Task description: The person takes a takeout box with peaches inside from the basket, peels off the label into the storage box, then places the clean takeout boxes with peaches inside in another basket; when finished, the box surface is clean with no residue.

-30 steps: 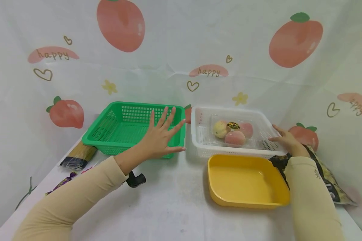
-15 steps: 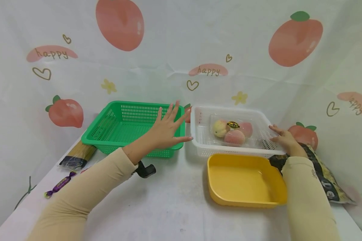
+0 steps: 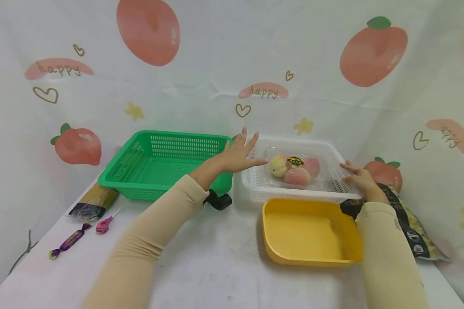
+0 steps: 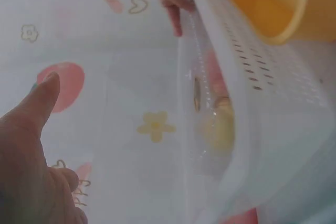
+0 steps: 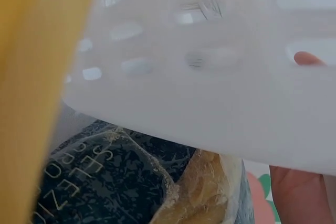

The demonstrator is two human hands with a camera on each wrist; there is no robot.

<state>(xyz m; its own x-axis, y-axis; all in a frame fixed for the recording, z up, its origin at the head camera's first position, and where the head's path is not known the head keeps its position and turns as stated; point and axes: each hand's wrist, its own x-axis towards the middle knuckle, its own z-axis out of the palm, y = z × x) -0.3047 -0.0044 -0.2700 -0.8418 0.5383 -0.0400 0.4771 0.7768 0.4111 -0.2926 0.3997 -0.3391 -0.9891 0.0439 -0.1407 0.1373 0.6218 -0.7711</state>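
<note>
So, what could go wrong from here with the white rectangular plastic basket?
Only the right hand touches the white basket; the left hand is apart, so lifting might tilt it. The clear plastic pack of peaches inside could then slide. The yellow rectangular plastic tub stands close in front and may get knocked.

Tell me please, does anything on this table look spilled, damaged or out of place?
Nothing visibly spilled or damaged. The fruit pack lies inside the white basket. Only mildly untidy: the purple wrapped candy and the pink lollipop lie loose on the table, outside the green basket.
</note>
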